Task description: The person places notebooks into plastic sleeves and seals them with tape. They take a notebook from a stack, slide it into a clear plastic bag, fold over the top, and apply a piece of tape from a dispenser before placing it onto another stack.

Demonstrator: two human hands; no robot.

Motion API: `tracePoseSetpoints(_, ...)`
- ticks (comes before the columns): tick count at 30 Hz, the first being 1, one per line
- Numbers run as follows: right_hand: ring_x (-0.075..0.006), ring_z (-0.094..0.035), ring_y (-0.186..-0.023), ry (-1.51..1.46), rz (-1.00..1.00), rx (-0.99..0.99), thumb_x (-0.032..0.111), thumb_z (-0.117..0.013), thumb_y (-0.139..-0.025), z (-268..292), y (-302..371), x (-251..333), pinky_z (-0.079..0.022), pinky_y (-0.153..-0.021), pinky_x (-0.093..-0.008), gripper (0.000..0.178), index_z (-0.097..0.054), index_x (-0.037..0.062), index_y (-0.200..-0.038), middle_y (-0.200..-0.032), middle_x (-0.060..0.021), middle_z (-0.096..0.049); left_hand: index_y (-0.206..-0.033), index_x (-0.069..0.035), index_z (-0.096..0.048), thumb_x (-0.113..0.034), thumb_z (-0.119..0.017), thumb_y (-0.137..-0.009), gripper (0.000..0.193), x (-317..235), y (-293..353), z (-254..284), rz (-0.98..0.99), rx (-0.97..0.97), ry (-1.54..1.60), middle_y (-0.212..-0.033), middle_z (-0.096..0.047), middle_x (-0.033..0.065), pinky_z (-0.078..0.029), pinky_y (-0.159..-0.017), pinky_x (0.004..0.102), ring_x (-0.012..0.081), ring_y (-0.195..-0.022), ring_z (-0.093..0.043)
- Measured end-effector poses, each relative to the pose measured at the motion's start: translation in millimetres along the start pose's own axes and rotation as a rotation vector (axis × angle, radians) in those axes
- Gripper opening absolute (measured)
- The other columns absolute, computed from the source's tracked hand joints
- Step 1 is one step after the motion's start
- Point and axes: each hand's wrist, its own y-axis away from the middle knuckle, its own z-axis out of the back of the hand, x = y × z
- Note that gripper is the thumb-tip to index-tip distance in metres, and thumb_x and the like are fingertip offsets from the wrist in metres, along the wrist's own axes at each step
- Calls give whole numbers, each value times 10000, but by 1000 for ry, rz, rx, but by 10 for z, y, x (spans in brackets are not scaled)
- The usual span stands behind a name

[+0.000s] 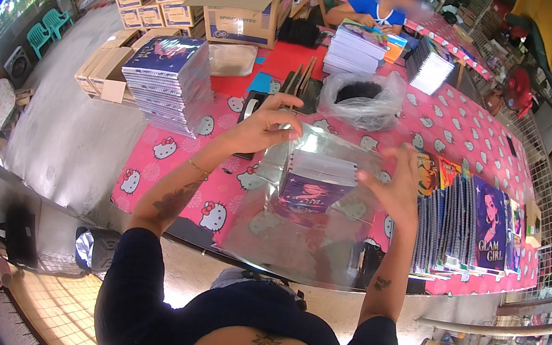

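The notebook bundle (320, 190), purple-covered with white page edges showing, sits on the bench (466, 134) at the centre of the dial, amid a clear plastic sheet (255, 238). The left hand (270, 128) is over the sheet's far side at about 10 o'clock, its fingers bent and partly apart; whether any of them pinch the film, one cannot tell. The right hand (398, 185) is at 2 o'clock, fingers spread, the thumb out toward the bundle's right side; contact there is unclear.

The work looks partway along: the bundle is in place, but the film lies broad and loose around it, so closing it up seems undone. The tall notebook stack (168, 79) at 10 o'clock has a glossy side and may be finished, though that is a guess. At 3 o'clock a row of loose notebooks (452, 222) appears to await handling.

As for edges, the film reaches the bench's near rim at 6 o'clock, where it could slip over. The row at 3 o'clock crowds the right wrist, and a crumpled plastic bag (387, 107) at 1 o'clock limits reach away from the person. The freest room is the patterned cloth (176, 186) around 9 o'clock, beside the left forearm
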Motion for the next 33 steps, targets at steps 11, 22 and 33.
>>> tracePoseSetpoints(11,-310,-387,-1398,-100,298,343,263,-793,-769,-671,338,-433,-199,-1159,-591,508,-667,251,-1261,-1522,-149,-392,-873,-163,-715,-295,-825,-724,228,243,-308,-1043,-61,33,-475,-1549,-223,204,-179,-1085,626,426,-1413,-214)
tracePoseSetpoints(22,-272,-472,-1319,-748,-313,412,476,-675,-900,-780,-268,-698,-380,-1067,-375,754,-407,80,-1482,-1393,-205,-521,-982,15,-721,-323,-766,-823,377,34,-330,-807,387,-50,9,-975,-686,160,-506,-746,312,198,-845,-661)
tracePoseSetpoints(33,-265,-487,-1305,-249,250,503,323,-798,-755,-353,-20,-452,-378,-1091,-403,724,-514,152,-1400,-1365,-77,-573,-1515,-70,-266,-355,-840,-736,1008,149,126,-540,354,386,94,-1452,-468,175,-301,-1151,421,319,-1353,-444)
